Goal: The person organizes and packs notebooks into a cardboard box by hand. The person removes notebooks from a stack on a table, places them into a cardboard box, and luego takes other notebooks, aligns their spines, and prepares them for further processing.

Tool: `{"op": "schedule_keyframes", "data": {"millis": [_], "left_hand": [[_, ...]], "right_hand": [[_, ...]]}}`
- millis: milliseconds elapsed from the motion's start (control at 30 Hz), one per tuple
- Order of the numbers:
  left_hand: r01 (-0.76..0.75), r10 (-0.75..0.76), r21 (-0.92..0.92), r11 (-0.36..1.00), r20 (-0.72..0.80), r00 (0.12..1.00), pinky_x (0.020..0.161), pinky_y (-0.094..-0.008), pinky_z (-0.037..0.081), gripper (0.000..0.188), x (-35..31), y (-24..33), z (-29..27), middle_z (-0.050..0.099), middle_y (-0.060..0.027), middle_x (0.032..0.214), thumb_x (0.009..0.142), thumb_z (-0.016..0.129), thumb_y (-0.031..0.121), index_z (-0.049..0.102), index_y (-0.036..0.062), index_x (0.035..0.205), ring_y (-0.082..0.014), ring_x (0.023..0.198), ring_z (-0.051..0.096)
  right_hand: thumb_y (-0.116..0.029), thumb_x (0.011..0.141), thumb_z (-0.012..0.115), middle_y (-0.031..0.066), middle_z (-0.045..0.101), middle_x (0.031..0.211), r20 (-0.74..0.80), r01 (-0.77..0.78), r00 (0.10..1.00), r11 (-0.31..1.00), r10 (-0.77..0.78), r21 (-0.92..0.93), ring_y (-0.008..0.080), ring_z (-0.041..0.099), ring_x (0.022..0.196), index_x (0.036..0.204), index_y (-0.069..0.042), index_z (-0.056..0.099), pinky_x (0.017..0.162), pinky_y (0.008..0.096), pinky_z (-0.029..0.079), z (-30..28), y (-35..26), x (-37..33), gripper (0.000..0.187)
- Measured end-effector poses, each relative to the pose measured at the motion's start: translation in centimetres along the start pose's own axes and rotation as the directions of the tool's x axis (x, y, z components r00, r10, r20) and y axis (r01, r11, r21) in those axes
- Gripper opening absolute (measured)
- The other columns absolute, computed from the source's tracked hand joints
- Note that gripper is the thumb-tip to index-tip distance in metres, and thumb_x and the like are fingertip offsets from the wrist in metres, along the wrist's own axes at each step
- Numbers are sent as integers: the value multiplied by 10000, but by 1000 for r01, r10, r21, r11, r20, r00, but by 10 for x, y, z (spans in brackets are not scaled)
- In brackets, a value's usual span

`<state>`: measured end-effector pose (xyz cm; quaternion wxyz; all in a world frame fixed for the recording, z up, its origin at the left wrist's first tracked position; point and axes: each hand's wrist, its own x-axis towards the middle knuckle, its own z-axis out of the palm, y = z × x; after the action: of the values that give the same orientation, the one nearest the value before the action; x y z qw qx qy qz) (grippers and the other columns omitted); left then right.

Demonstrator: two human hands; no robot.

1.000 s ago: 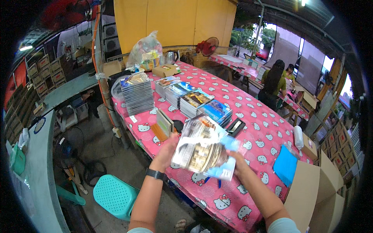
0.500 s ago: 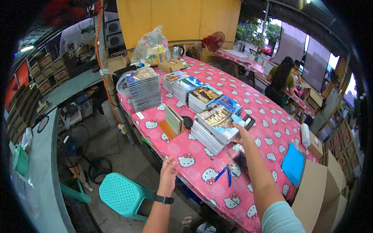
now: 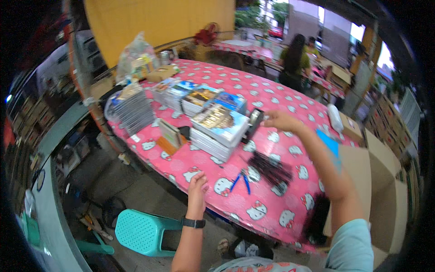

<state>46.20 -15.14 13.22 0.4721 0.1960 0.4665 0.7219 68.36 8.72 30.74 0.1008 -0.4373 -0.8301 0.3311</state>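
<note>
Counts, all placed from the near stack of booklets (image 3: 219, 124): short stacks, five, this one included; the other four run in a row behind it and to its left. Tall stack (image 3: 133, 111), one, well to the left. Black tray (image 3: 253, 124), one, just beside it on the right. Pliers (image 3: 241, 181), blue-handled, one pair, on its near side. Bundle of dark strips (image 3: 270, 168), one, near and to the right; strips too blurred to count. Orange board (image 3: 170, 144) with upright pieces, one, to the left.

Hands: right hand (image 3: 281, 120) reaches in just right of the near stack, palm down, fingers pointing left to the black tray; contact and closure cannot be told. Left hand (image 3: 198, 185) is raised on the near-left side of the near stack, fingers loosely curled and apart, holding nothing; dark watch (image 3: 194, 222) on that wrist.

Surface and room: table (image 3: 274, 199) under the near stack has a pink cartoon-print cover. Blue sheet (image 3: 328, 147) and open carton (image 3: 358, 181) to the right; one teal stool (image 3: 140, 231) below left. Far behind: yellow wall (image 3: 158, 27), one red fan (image 3: 207, 34), two people (image 3: 294, 59) at another table.
</note>
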Motion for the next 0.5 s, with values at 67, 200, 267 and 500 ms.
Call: {"op": "schedule_keyframes", "data": {"millis": [67,200,267,500], "left_hand": [[6,-16,76,997,133,991,768,-275,401,228,-7,-13,44,536,-24,1016,831,542,147,509,70,1043,-118,911,504],[-76,0,141,987,473,881,843,-270,370,267,-47,-32,133,558,-38,1021,784,595,140,547,32,1023,-126,957,506],[-218,21,188,958,709,705,871,-286,372,301,-85,-35,182,564,-51,1042,795,592,210,539,39,1038,-135,981,509],[-541,60,123,832,950,308,993,-418,263,589,-222,-71,314,331,-176,1336,763,619,329,414,78,1256,-307,1246,295]], "right_hand": [[-382,742,646,175,617,995,-72,159,979,929,-193,-333,257,600,903,1116,18,534,759,374,484,-39,14,-64,559],[-330,773,659,134,610,1039,-173,-34,984,903,-45,-428,212,592,888,1151,-10,524,762,347,472,-98,-15,-217,513],[-257,799,629,101,642,897,-337,-49,936,905,-107,-423,175,599,775,1041,0,583,712,321,479,-125,8,-285,355],[-217,825,560,90,628,711,-587,-585,684,807,432,-87,155,580,592,843,16,612,552,293,478,-187,201,-455,239]]}}
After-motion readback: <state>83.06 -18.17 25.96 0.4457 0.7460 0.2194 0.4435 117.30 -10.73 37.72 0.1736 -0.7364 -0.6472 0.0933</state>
